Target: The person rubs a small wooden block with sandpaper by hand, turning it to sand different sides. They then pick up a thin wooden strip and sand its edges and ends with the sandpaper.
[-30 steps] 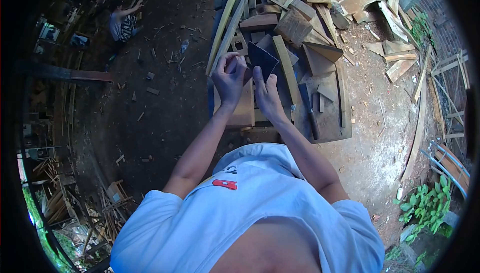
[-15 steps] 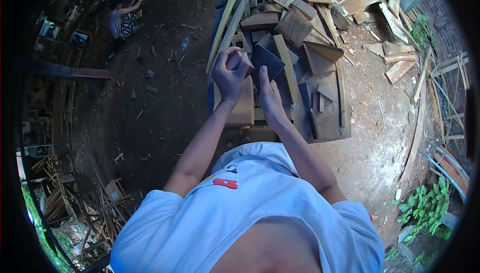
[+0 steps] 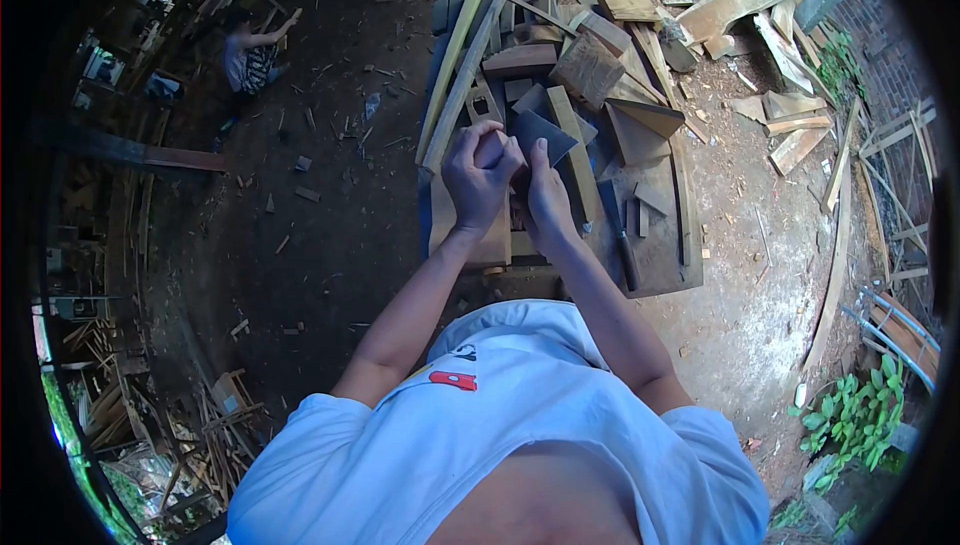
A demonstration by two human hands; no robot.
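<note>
My left hand (image 3: 475, 177) is closed around a small brown wooden piece (image 3: 490, 148), held above a low wooden workbench (image 3: 660, 245). My right hand (image 3: 549, 197) holds a dark sheet that looks like sandpaper (image 3: 541, 134) by its lower edge, right beside the wooden piece. The two hands touch each other. A tan wooden block (image 3: 480, 235) lies on the bench just under my left wrist.
A dark-handled blade tool (image 3: 620, 235) lies on the bench right of my hands. Planks and offcuts (image 3: 600, 45) are heaped beyond. Long slats (image 3: 455, 55) lean at the left. Another person (image 3: 250, 50) crouches far left on bare earth. Plants (image 3: 850, 410) grow at the lower right.
Both hands have drawn closer to my body and together. The left fingers have curled over the wooden piece, and the dark sheet has come in against it.
</note>
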